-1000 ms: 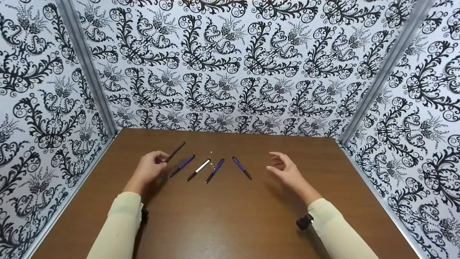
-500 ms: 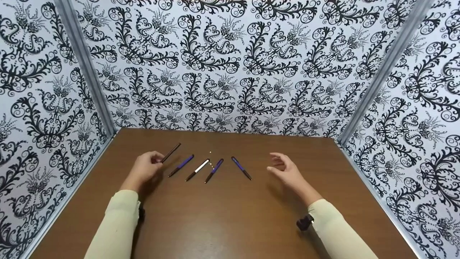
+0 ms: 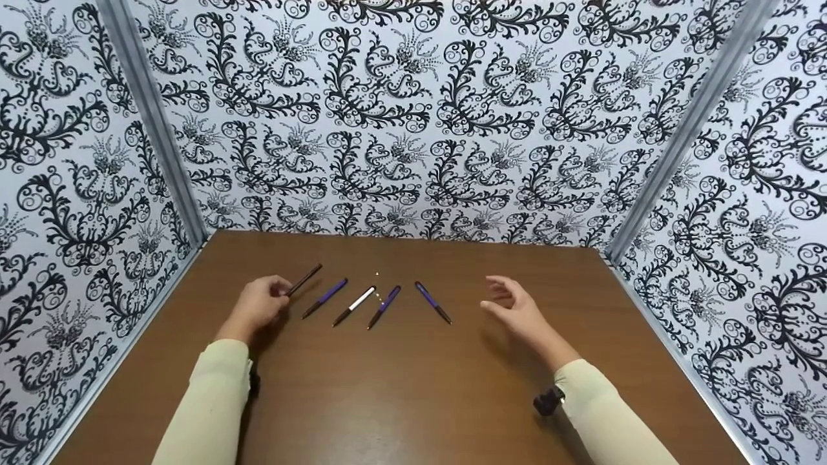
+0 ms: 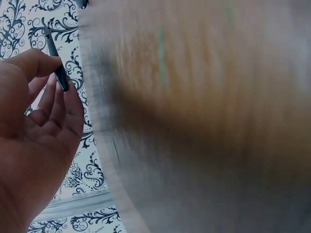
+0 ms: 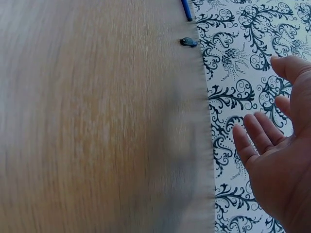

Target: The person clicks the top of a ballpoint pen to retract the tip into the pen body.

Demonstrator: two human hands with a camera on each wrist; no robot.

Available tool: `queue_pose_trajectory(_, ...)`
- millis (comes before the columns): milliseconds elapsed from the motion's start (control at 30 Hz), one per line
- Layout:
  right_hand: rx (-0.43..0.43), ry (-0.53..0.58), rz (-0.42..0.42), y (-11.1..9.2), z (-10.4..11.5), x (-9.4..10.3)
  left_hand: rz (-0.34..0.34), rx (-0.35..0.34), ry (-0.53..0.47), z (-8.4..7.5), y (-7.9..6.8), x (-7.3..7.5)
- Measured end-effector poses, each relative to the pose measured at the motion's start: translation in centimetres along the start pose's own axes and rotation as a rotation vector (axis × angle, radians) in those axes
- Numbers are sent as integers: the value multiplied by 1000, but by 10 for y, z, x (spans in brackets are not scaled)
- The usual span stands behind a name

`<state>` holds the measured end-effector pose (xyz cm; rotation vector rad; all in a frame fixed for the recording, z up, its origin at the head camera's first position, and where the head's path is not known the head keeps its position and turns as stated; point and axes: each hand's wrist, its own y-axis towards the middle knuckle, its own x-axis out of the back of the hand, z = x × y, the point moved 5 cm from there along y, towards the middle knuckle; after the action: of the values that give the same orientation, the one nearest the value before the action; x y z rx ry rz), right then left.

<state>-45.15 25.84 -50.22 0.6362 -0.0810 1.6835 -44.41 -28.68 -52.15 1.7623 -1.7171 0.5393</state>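
My left hand (image 3: 258, 303) pinches a black pen (image 3: 305, 279) between thumb and fingers at the left of the brown table. The same pen (image 4: 57, 63) shows in the left wrist view, its lower end among the fingertips. To the right of it lie a blue pen (image 3: 325, 298) with a black grip, a white pen (image 3: 354, 306) and a second blue pen (image 3: 385, 307), all slanting the same way. A third blue pen (image 3: 433, 303) slants the other way. My right hand (image 3: 515, 303) holds nothing, fingers loosely bent, nearest that third blue pen.
The wooden table (image 3: 400, 400) is enclosed by patterned black-and-white walls (image 3: 387, 129) at the back and both sides. Grey corner posts (image 3: 152, 123) stand at the back. Small bright spots show near the middle pens.
My left hand has shifted slightly left with the black pen, and the pen's far end has come lower. The right hand and the lying pens look essentially unmoved.
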Motion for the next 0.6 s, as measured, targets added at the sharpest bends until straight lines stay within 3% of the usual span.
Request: queue_pose_trajectory(600,-4,-29,-15,0,-4,5,28,-26,85,8,6,-1)
